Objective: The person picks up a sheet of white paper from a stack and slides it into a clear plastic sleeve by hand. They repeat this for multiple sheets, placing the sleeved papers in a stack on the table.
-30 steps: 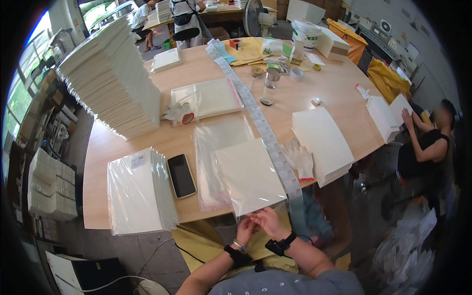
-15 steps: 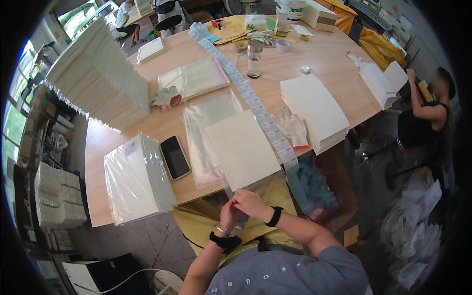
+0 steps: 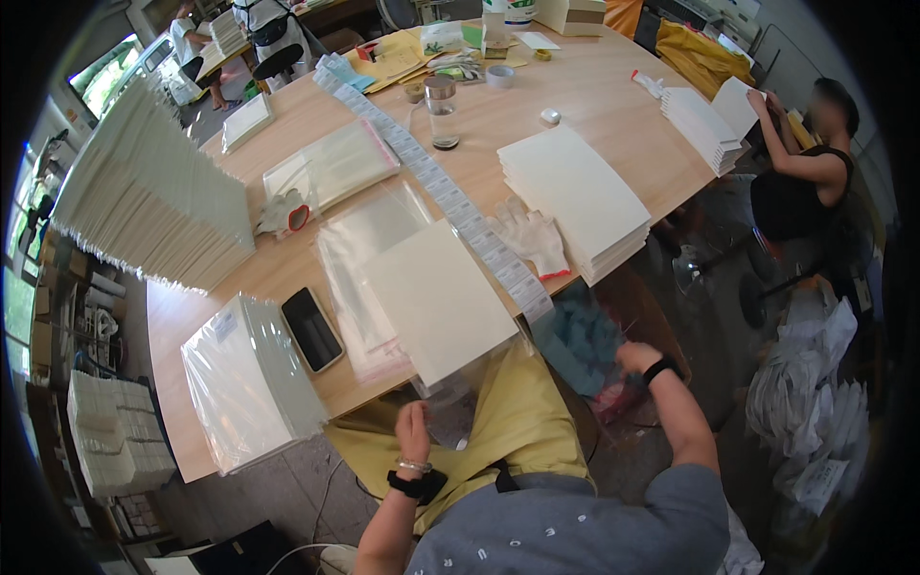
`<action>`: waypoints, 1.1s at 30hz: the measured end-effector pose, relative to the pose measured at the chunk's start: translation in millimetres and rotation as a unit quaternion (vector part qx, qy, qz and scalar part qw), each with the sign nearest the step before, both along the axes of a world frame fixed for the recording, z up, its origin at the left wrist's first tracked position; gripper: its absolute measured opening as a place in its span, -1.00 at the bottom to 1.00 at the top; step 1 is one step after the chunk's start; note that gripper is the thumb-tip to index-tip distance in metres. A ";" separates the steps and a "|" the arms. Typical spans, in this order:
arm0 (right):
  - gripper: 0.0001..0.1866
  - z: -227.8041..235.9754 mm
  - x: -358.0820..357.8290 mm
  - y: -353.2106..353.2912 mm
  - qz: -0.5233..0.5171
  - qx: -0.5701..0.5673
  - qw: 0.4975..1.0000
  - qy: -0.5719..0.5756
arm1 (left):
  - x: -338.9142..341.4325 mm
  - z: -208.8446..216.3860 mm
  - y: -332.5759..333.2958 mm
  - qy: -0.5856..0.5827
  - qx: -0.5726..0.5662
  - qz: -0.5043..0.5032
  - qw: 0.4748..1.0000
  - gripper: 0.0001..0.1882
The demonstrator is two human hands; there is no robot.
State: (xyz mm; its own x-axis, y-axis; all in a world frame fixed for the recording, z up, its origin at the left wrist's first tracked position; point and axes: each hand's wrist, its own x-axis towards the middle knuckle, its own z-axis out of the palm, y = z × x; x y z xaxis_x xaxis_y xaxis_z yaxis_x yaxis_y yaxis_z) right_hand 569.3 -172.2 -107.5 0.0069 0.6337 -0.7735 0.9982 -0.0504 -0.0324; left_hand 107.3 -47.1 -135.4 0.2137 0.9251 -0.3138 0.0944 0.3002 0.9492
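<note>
A white board (image 3: 441,299) lies at the table's front edge, in a clear plastic bag (image 3: 460,391) whose loose end hangs over the edge. My left hand (image 3: 413,433) is closed at that loose end and seems to pinch it. Lower right, off the table, my right hand (image 3: 636,358) has its fingers curled together beside a crumpled blue-green heap (image 3: 580,337). Anything in those fingers is too small to make out. A long strip of printed labels (image 3: 460,211) runs across the table and ends at the edge near the board.
Left stand a tall stack (image 3: 158,206) of white sheets, wrapped boards (image 3: 230,374) and a phone (image 3: 312,329). Flat clear bags (image 3: 364,259) lie beside the board. Right are a glove (image 3: 530,237), a board stack (image 3: 580,196) and a seated person (image 3: 810,182). A glass (image 3: 442,113) stands farther back.
My hands have parted: the right went from the bag's loose end to the lower right, while the left stays low by the bag. The table scene has shifted left in view.
</note>
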 end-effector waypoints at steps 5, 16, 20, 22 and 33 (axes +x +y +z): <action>-0.72 22.0 -97.7 80.9 -0.058 0.505 0.833 0.218 | 7.3 36.4 20.5 0.417 0.494 -0.073 0.759 -0.60; -0.90 36.9 -99.4 140.8 0.123 0.465 0.773 0.413 | 11.4 49.4 46.3 0.267 0.525 -0.210 0.781 -0.86; -0.78 25.2 -112.0 145.4 -0.072 0.365 0.826 0.423 | 19.0 43.7 43.5 0.282 0.282 -0.116 0.910 -0.89; -0.80 10.4 -130.9 141.3 -0.129 0.448 0.825 0.319 | 19.7 37.9 46.4 0.279 0.195 -0.084 0.936 -0.86; -0.88 -3.3 -172.7 118.2 -0.306 0.576 0.668 0.359 | 25.9 37.3 17.1 -0.161 -0.217 0.112 0.956 -0.70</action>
